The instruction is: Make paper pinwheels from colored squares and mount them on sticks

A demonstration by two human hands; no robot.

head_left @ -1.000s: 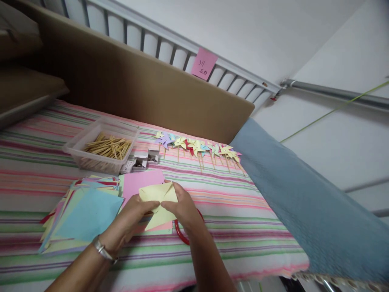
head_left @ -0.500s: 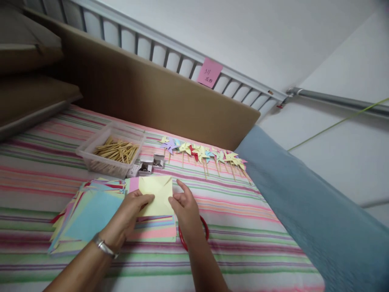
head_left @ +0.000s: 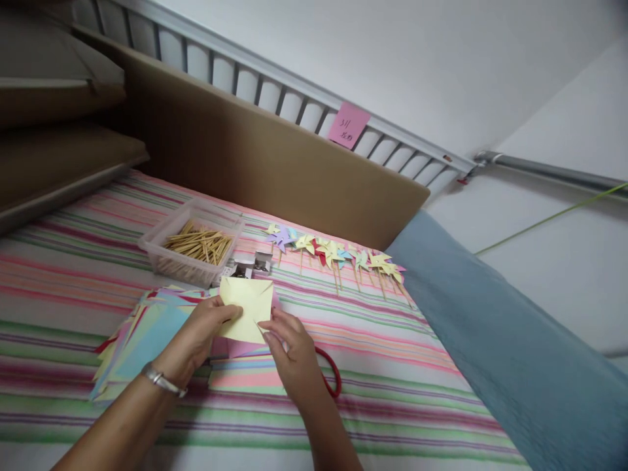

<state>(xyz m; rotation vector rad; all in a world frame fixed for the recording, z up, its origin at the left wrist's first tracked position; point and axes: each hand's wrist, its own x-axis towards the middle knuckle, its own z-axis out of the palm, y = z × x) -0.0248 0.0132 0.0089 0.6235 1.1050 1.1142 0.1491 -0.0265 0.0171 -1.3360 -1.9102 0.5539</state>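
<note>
My left hand (head_left: 203, 327) grips a pale yellow paper square (head_left: 248, 297) by its left side, thumb on top. Slits run inward from the square's corners. At the lower right corner, the fingers and thumb of my right hand (head_left: 292, 347) pinch the paper's edge. Pink paper (head_left: 238, 348) shows beneath the square. A pile of coloured paper squares (head_left: 154, 340) lies left of my left hand, partly covered by that arm. Below the held square is a smaller stack of coloured paper (head_left: 245, 381). A red loop-shaped handle (head_left: 336, 376) sticks out behind my right wrist; the remainder is hidden.
A clear plastic box (head_left: 152, 252) holds many thin wooden sticks (head_left: 201, 244). Small open boxes (head_left: 261, 263) with dark bits stand beside it. Several paper pinwheels on sticks (head_left: 333, 252) lie along the back. A brown board (head_left: 275, 157) borders the striped tablecloth (head_left: 392, 405).
The yellow square has turned slightly and shifted left in my hands. My right hand has moved from its right side to the lower right corner. The view has shifted slightly.
</note>
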